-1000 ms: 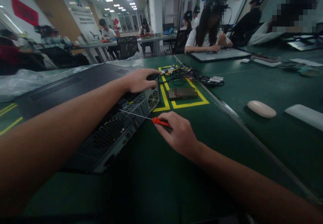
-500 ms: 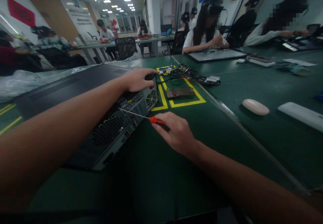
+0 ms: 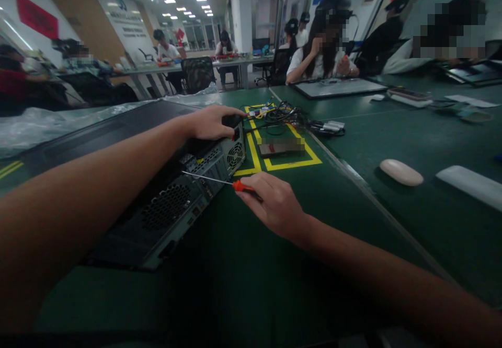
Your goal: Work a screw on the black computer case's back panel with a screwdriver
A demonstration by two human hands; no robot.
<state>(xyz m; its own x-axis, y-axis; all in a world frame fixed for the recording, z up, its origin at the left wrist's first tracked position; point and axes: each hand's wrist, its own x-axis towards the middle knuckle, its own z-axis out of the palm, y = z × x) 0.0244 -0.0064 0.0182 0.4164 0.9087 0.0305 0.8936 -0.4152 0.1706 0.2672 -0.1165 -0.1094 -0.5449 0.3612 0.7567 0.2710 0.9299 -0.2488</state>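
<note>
A black desktop computer case [image 3: 167, 208] lies on the green table, its rear panel with a honeycomb vent and a round fan grille [image 3: 235, 154] turned toward me. My left hand [image 3: 214, 123] grips its far rear corner, thumb over the back edge and fingers across the top. In my right hand [image 3: 276, 201] is a screwdriver [image 3: 243, 186] with an orange-red and black handle. Its long thin shaft points left across the rear panel, its tip near the middle of that panel. Whether the tip touches a screw, I cannot tell.
Past the case lie bundled cables [image 3: 290, 114] and a dark flat box [image 3: 280, 148] inside yellow tape lines. A pale oval object [image 3: 400, 172] and a long white object [image 3: 470, 183] are at the right. Clear plastic wrap [image 3: 35, 128] lies behind the case. Co-workers sit across the table.
Both my hands keep their grips, and the screwdriver has barely shifted against the case. My view has turned slightly. The co-worker opposite has raised a hand to their head.
</note>
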